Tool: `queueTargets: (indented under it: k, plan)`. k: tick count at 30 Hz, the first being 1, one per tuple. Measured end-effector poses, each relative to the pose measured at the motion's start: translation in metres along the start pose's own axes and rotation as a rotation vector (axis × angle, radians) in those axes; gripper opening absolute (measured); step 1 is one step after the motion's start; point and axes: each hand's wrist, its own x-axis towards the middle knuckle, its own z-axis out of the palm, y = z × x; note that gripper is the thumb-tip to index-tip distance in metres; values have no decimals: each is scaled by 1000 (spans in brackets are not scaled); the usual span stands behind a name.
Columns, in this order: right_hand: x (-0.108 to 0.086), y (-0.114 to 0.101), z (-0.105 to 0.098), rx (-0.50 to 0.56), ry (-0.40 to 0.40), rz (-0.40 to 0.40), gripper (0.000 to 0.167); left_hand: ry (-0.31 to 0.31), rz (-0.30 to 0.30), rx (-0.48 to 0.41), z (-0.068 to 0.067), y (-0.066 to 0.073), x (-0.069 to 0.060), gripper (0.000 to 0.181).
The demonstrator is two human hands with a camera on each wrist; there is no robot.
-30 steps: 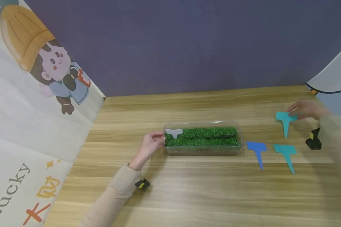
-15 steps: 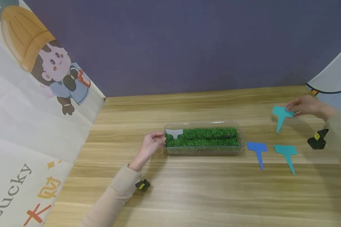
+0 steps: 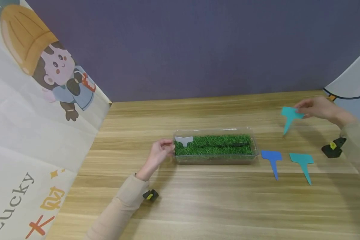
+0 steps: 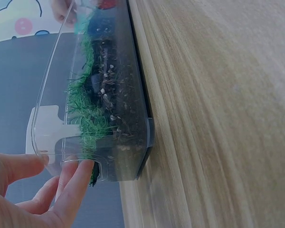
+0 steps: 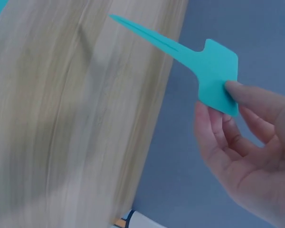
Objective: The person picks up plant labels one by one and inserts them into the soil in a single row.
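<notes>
At the left end of a clear plastic planter box (image 3: 216, 160), my left hand (image 3: 159, 154) holds the end wall, thumb near the rim and fingers against the outside. The box holds dark soil (image 4: 107, 90) under strips of artificial grass (image 3: 219, 150). A white T-shaped plant label (image 3: 184, 140) stands in the grass at the left end. My right hand (image 3: 316, 108) pinches a teal plant label (image 5: 213, 71) by its wide head, above the table, with its pointed stem downward in the head view. A blue plant label (image 3: 271, 156) and a second teal label (image 3: 302, 160) lie right of the box.
The wooden table (image 3: 216, 203) meets a dark blue panel (image 3: 198, 50) at the back. A white sheet with a printed cartoon (image 3: 61, 70) and lettering stands on the left. Black devices with yellow marks (image 3: 332, 149) show near both wrists.
My right hand has lifted the teal label and carried it left and toward the back, its stem tilting more. My left hand stays at the box end.
</notes>
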Motion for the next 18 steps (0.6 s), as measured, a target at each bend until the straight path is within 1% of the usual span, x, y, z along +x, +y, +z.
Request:
queueTargets:
  k: [5,12,18]
  plan:
    - [-3,-14,1,-1,35,-22,59,0,-5,-3,0,0,0,32]
    - [-6,-32,1,-22,92,-40,54,2,12,1,0,0,1,31]
    - [-10,-47,1,-22,133,-58,51,4,-2,0,0,2,1,32]
